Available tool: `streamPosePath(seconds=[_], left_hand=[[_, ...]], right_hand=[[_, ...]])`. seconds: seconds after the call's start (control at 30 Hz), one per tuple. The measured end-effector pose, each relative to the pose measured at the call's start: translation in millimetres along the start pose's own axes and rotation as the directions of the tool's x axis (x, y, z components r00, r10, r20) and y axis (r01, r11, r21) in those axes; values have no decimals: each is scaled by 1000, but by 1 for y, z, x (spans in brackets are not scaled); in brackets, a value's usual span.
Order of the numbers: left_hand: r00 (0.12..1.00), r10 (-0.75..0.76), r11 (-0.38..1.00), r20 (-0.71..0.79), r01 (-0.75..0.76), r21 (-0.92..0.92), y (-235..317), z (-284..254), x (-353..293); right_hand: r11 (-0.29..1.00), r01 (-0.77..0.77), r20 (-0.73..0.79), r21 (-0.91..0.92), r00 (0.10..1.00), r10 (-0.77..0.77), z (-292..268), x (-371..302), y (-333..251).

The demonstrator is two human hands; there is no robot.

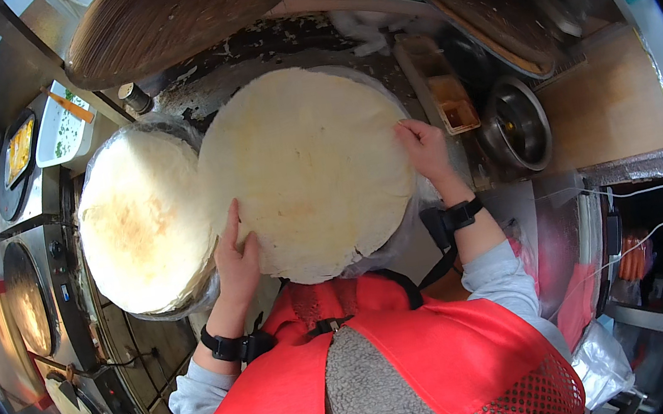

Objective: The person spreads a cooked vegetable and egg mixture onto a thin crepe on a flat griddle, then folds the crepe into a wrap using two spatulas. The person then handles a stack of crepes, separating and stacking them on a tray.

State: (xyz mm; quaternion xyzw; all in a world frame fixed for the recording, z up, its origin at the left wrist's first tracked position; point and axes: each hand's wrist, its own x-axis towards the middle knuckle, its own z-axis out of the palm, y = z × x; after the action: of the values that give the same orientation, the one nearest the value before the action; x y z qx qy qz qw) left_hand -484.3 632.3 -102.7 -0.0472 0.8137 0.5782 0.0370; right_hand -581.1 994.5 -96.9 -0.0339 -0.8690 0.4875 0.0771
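1. At the far left, a round griddle [28, 297] sits on its metal base, well apart from both hands.

2. Next comes a pale stack of round flatbreads [141, 219] with browned patches in the middle. It lies just beside the larger round, which reaches its right rim; as a whole pile it should be heavy and best carried from underneath.

3. The left hand [236, 257] is loosely open at the near-left rim of the large flatbread [310, 168], index finger stretched along the edge and thumb spread away from it. It seems to rest there without gripping.

4. The large flatbread lies flat in the centre, in front of the person's body, with clear plastic film [405, 226] showing past its right side. A single sheet should be light, floppy and dry rather than slippery, and likely to sag between two holds. Its near edge has a small ragged split, so that stretch looks fragile; sound rim on either side, taken with flat fingers, would be the safer place to hold.

5. The right hand [426, 148] is nearly closed at the right rim, fingers curled and thumb tip against the edge in what looks like a pinch. From above, I cannot tell whether it has one layer or several.
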Motion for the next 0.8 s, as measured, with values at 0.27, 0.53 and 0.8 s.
streamPosePath(seconds=[0.27, 0.53, 0.8], left_hand=[[991, 136, 983, -18, -137, -119, 21, -19, -12], [882, 459, 885, -106, -443, 144, 63, -36, -37], [904, 394, 916, -165, -401, -8, 147, -115, 62]], right_hand=[[981, 133, -175, 144, 979, -107, -26, -20, -32], [914, 255, -319, 315, 936, -151, -39, -17, -81], [866, 217, -291, 450, 953, -88, -16, 106, -166]])
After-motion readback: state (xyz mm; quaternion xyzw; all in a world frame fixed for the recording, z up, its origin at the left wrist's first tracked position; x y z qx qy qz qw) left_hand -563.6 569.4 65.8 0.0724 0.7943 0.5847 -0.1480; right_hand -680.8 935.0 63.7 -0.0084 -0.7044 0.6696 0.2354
